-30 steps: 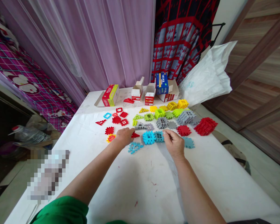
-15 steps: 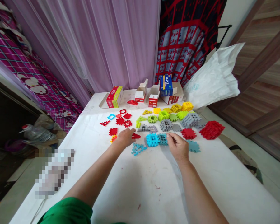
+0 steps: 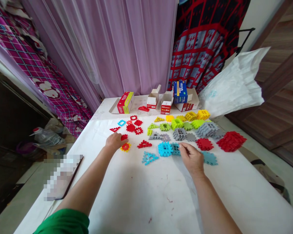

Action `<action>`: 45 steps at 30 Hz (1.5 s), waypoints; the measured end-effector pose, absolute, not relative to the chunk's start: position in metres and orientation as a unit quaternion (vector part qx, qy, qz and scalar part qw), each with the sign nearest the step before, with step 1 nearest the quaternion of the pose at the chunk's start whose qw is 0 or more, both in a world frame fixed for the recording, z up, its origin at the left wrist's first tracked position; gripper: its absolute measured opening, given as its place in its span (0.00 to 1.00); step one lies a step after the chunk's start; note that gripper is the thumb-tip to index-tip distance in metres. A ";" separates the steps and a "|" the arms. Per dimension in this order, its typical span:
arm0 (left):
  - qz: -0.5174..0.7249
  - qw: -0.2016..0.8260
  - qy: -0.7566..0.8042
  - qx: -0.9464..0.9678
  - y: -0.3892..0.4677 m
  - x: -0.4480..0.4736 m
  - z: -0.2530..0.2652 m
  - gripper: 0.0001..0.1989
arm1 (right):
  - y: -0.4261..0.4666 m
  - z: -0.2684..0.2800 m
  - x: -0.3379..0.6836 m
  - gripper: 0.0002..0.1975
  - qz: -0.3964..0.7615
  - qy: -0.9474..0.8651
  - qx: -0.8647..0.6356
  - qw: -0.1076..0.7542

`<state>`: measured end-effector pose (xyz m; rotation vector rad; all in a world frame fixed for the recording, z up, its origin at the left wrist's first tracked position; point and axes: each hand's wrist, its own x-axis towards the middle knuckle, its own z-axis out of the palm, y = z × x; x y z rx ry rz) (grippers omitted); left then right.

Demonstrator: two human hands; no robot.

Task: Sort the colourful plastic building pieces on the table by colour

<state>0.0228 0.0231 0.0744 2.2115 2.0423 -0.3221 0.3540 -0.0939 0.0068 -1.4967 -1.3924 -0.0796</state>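
Note:
My left hand [image 3: 114, 142] is at a red square building tile [image 3: 124, 137], its fingers and thumb closing about the tile's left side; part of the tile is hidden under it. My right hand [image 3: 192, 158] pinches the right edge of a dark-blue window tile [image 3: 175, 149], which sits against a bright-blue stack of window tiles [image 3: 165, 149]. Left of that stack lies a blue triangular tile [image 3: 149, 158]. A red triangular tile [image 3: 144, 144] and a red-and-yellow gear-shaped piece [image 3: 125, 147] rest between my hands. Flat blue tiles [image 3: 210, 158] lie right of my right hand.
Behind are yellow tiles [image 3: 190, 116], green tiles [image 3: 177, 123], grey tiles [image 3: 179, 134] and a red stack [image 3: 231, 141]. Small boxes [image 3: 166, 103] and a white bag [image 3: 234, 84] stand at the back. A blurred flat object [image 3: 63, 177] lies at the left edge.
My left hand has moved left, from near the red triangular tile to the red square tile. My right hand stays on the window tile. The camera view has shifted slightly.

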 end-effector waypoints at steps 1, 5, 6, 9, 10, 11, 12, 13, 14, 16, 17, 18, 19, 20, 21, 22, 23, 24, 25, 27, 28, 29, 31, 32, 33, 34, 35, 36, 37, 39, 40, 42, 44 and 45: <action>-0.110 0.057 0.677 0.725 0.023 0.027 0.074 0.27 | -0.094 0.007 0.354 0.14 -0.034 -0.581 -0.624 0.522; -0.118 0.063 0.687 0.714 0.026 0.042 0.077 0.20 | -0.094 0.007 0.353 0.14 -0.023 -0.580 -0.628 0.519; -0.118 0.066 0.688 0.713 0.028 0.044 0.078 0.18 | -0.094 0.007 0.353 0.14 -0.019 -0.583 -0.627 0.517; -0.118 0.078 0.695 0.705 0.035 0.046 0.082 0.13 | -0.093 0.007 0.354 0.13 -0.017 -0.588 -0.623 0.515; -0.116 0.082 0.699 0.701 0.038 0.044 0.084 0.13 | -0.093 0.007 0.354 0.13 -0.019 -0.587 -0.623 0.517; -0.112 0.086 0.703 0.697 0.040 0.041 0.086 0.13 | -0.092 0.007 0.354 0.13 -0.022 -0.585 -0.622 0.520; -0.106 0.088 0.706 0.695 0.042 0.036 0.088 0.14 | -0.092 0.008 0.354 0.13 -0.024 -0.582 -0.622 0.523; -0.096 0.090 0.708 0.694 0.043 0.032 0.090 0.15 | -0.092 0.008 0.355 0.14 -0.026 -0.579 -0.623 0.525; -0.084 0.089 0.708 0.695 0.042 0.027 0.092 0.17 | -0.092 0.009 0.355 0.14 -0.026 -0.578 -0.623 0.526; -0.053 0.083 0.707 0.701 0.038 0.019 0.095 0.19 | -0.093 0.010 0.355 0.14 -0.020 -0.577 -0.623 0.528; -0.017 0.101 0.707 0.700 0.033 0.018 0.096 0.20 | -0.093 0.011 0.355 0.14 -0.018 -0.579 -0.621 0.528; 0.029 0.140 0.704 0.695 0.027 0.019 0.095 0.21 | -0.093 0.013 0.355 0.13 -0.016 -0.581 -0.618 0.529; 0.095 0.205 0.698 0.679 0.019 0.023 0.094 0.22 | -0.094 0.014 0.353 0.13 -0.014 -0.584 -0.614 0.531; 0.177 0.302 0.675 0.649 0.009 0.030 0.091 0.23 | -0.095 0.016 0.351 0.12 -0.010 -0.588 -0.610 0.532; 0.220 0.399 0.639 0.620 0.000 0.039 0.088 0.24 | -0.096 0.019 0.348 0.12 -0.002 -0.594 -0.604 0.531; 0.252 0.465 0.610 0.589 -0.010 0.050 0.085 0.24 | -0.097 0.022 0.345 0.11 0.010 -0.602 -0.597 0.529; 0.276 0.514 0.580 0.569 -0.019 0.062 0.081 0.24 | -0.099 0.026 0.340 0.11 0.025 -0.616 -0.589 0.523; 0.296 0.545 0.557 0.552 -0.028 0.074 0.078 0.23 | -0.101 0.031 0.335 0.12 0.040 -0.634 -0.581 0.509; 0.306 0.567 0.543 0.539 -0.035 0.085 0.075 0.24 | -0.103 0.036 0.330 0.15 0.053 -0.656 -0.573 0.488; 0.308 0.594 0.524 0.527 -0.046 0.105 0.071 0.24 | -0.107 0.047 0.320 0.23 0.064 -0.704 -0.560 0.432; 0.304 0.603 0.518 0.525 -0.050 0.112 0.070 0.24 | -0.108 0.052 0.316 0.28 0.062 -0.724 -0.558 0.401; 0.301 0.609 0.513 0.525 -0.053 0.118 0.069 0.24 | -0.109 0.057 0.313 0.31 0.056 -0.739 -0.558 0.372; 0.295 0.617 0.503 0.529 -0.057 0.127 0.067 0.24 | -0.111 0.063 0.309 0.34 0.042 -0.758 -0.562 0.328; 0.293 0.619 0.498 0.532 -0.059 0.130 0.066 0.24 | -0.111 0.064 0.308 0.34 0.036 -0.763 -0.566 0.311; 0.293 0.620 0.492 0.536 -0.061 0.133 0.065 0.24 | -0.111 0.066 0.308 0.33 0.030 -0.765 -0.570 0.298; 0.295 0.619 0.488 0.540 -0.062 0.136 0.064 0.24 | -0.112 0.066 0.307 0.31 0.025 -0.765 -0.575 0.289; 0.296 0.618 0.484 0.545 -0.064 0.139 0.064 0.23 | -0.113 0.066 0.308 0.30 0.021 -0.764 -0.579 0.285; 0.293 0.614 0.480 0.554 -0.066 0.142 0.064 0.23 | -0.114 0.067 0.309 0.28 0.017 -0.762 -0.582 0.283; 0.288 0.609 0.475 0.566 -0.067 0.143 0.064 0.23 | -0.115 0.066 0.311 0.27 0.016 -0.760 -0.584 0.285; 0.277 0.587 0.464 0.603 -0.067 0.144 0.066 0.22 | -0.118 0.065 0.322 0.27 0.014 -0.748 -0.596 0.293; 0.277 0.565 0.462 0.625 -0.066 0.142 0.068 0.22 | -0.120 0.064 0.333 0.27 0.012 -0.735 -0.609 0.299; 0.295 0.498 0.471 0.666 -0.060 0.132 0.070 0.22 | -0.122 0.060 0.362 0.27 0.007 -0.693 -0.651 0.310; 0.314 0.408 0.505 0.693 -0.051 0.115 0.071 0.21 | -0.123 0.055 0.401 0.28 0.012 -0.640 -0.703 0.311; 0.321 0.369 0.526 0.695 -0.046 0.105 0.070 0.21 | -0.122 0.052 0.421 0.29 0.023 -0.620 -0.722 0.305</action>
